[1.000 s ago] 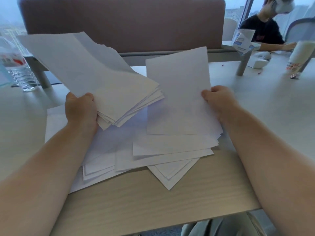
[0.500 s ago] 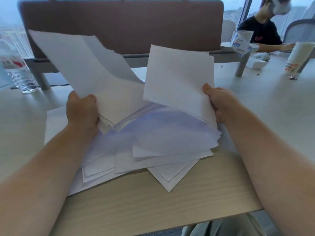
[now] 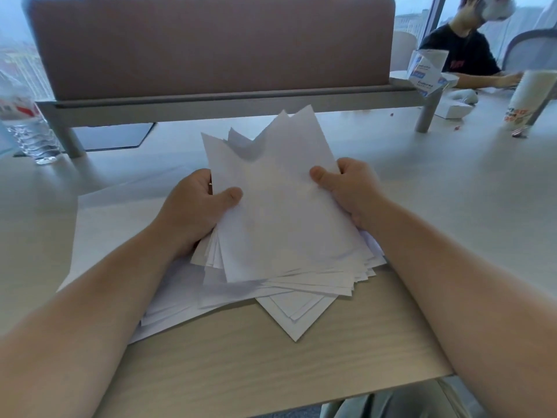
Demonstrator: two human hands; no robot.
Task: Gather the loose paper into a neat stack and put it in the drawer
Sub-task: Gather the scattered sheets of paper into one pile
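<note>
A pale grey table (image 3: pixel 452 206) with a light wood-grain front strip is carrying loose white paper sheets (image 3: pixel 120 236) lying fanned across it. A clear ribbed plastic water bottle (image 3: pixel 27 131) is standing at its far left, and a white printed paper cup (image 3: pixel 524 98) is standing far right.

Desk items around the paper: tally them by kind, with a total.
Water bottle: 1
Paper cup: 1
Blue-and-white carton: 1
Dark mat: 1
Hands gripping the paper bundle: 2, left hand and right hand
Total: 6
</note>
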